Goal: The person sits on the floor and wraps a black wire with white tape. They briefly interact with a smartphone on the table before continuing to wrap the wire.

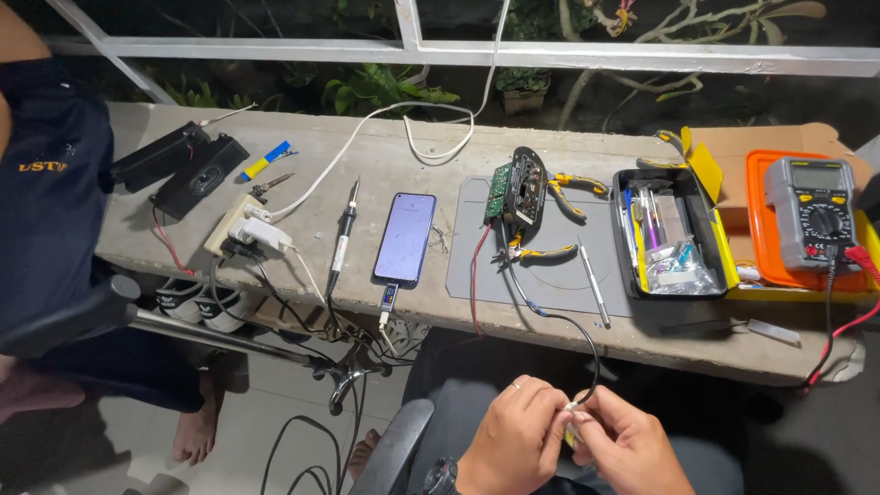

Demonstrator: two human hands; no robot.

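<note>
Black cable end sits low centre over the lap, pinched between fingertips of left hand and right hand, both closed on it. Cable runs up to circuit board on grey mat; 2 pliers, phone and soldering iron lie nearby.

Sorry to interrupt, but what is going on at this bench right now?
A seated person pinches the end of a black wire between the left hand and right hand. The wire runs up to a circuit board on a grey mat. A soldering iron, phone and multimeter lie untouched.
</note>
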